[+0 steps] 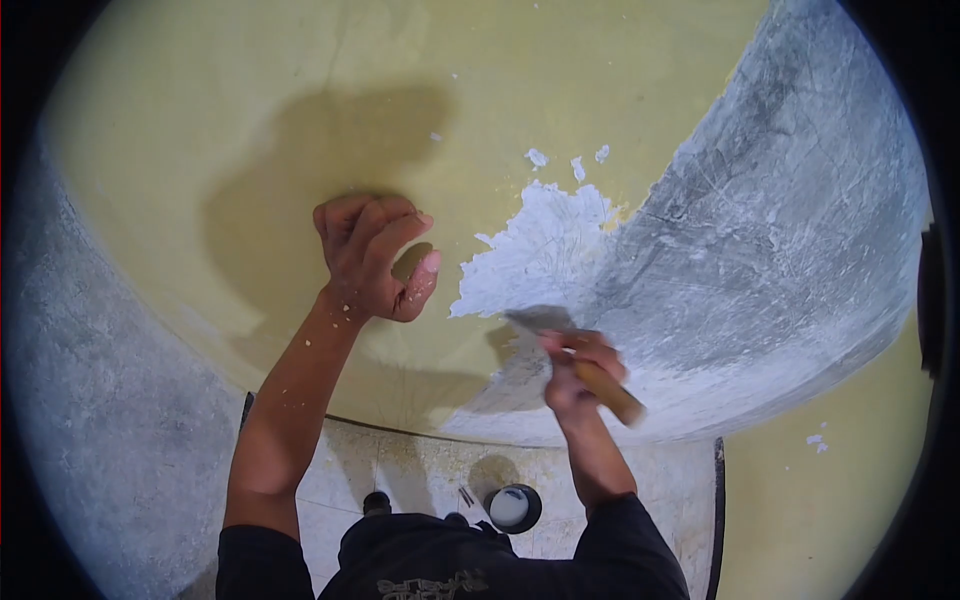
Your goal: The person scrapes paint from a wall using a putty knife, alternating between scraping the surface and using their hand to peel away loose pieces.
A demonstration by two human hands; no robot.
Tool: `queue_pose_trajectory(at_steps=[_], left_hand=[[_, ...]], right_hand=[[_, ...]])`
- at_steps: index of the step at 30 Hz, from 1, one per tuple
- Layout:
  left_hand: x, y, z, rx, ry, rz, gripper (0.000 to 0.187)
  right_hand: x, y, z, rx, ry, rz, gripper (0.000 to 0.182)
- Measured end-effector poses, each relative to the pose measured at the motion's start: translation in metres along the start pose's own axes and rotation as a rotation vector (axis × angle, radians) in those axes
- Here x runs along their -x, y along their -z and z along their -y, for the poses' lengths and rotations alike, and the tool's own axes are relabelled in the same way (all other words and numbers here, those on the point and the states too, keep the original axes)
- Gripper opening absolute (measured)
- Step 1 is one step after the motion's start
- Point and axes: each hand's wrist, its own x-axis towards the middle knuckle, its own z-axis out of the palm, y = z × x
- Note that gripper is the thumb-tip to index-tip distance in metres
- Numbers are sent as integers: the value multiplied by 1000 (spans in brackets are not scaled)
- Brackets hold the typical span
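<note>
My right hand (578, 368) is closed around a scraper (612, 392) with a wooden handle, slightly blurred. Its dark, flat blade meets the wall at the lower edge of a bare white patch (545, 245) where yellow paint has come off. Left of that patch, my left hand (375, 255) rests against the yellow painted wall (180, 170). Its fingers are loosely curled, with a gap between thumb and forefinger and nothing held there. Small paint flakes stick to the left hand and forearm.
Rough grey bare plaster (760, 210) covers the wall's right side. Below, on the pale floor, stands a dark round container (538, 510) with whitish contents, near my body. Crumbs of paint lie on the floor. A dark object (932, 300) sits at the far right edge.
</note>
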Motion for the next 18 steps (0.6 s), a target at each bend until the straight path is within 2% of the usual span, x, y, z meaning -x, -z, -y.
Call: queue_pose_trajectory(at_steps=[2, 4, 6, 8, 10, 12, 14, 17, 18], left_hand=[[-1, -1, -1, 2, -4, -12, 32], [0, 0, -1, 1, 1, -6, 32], [0, -1, 0, -1, 7, -9, 32], [0, 0, -1, 2, 4, -15, 33], [-1, 0, -2, -3, 7, -5, 32], [0, -1, -2, 6, 3, -4, 32], [0, -1, -2, 12, 2, -10, 32], [1, -2, -3, 22, 1, -21, 31], [-1, -1, -2, 8, 0, -13, 31]], right_hand=[[4, -8, -1, 222, 151, 388, 31], [-1, -14, 2, 136, 90, 329, 31], [-6, -11, 7, 72, 56, 47, 29], [-5, -13, 7, 71, 56, 60, 27], [-16, -5, 16, 191, 156, 288, 29], [-17, -6, 5, 29, 68, 62, 29], [-8, -10, 5, 109, 123, 206, 30], [-15, -5, 5, 52, 109, 160, 31], [-20, -5, 9, 42, 89, 64, 26]])
